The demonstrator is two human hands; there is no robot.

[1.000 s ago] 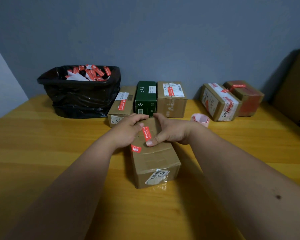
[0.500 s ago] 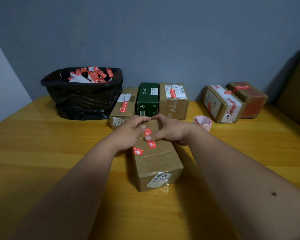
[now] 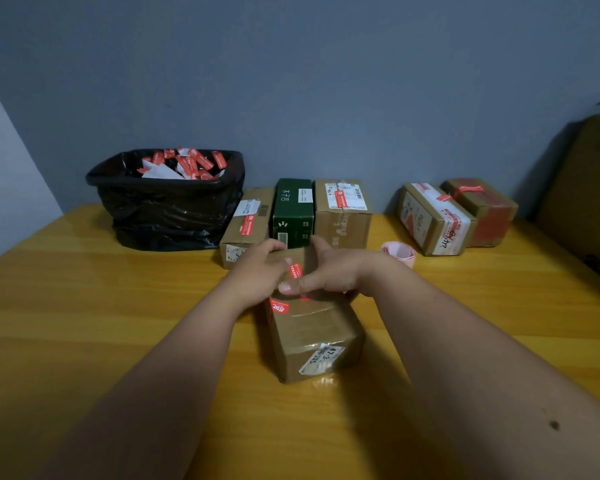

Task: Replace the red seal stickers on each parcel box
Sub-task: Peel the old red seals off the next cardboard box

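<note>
A: How does the parcel look?

B: The brown cardboard box [image 3: 312, 327] lies lengthwise on the wooden table [image 3: 84, 323], in the middle, in front of a row of three boxes [image 3: 293, 213]. Clear tape shines over its top, and a white label [image 3: 321, 358] wraps its near corner. A red seal sticker [image 3: 296, 271] stands on the top between the two hands, and a second red sticker [image 3: 280, 307] sits at the left top edge.

A: And the hands?

B: The left hand [image 3: 257, 271] lies over the far left of the box top, thumb beside the sticker. The right hand [image 3: 329, 273] lies over the far right, thumb pressed flat across the top just below the sticker. Neither hand pinches anything; both press down on the box.

A: Anything different from half a second ago?

B: The right thumb now covers the lower part of the sticker strip, which showed as a red piece below it before. The box has not moved.

A: Around it?

B: A black bin bag [image 3: 167, 202] with red sticker scraps at far left, a pink roll [image 3: 399, 252] and two more boxes [image 3: 454, 216] at right.
</note>
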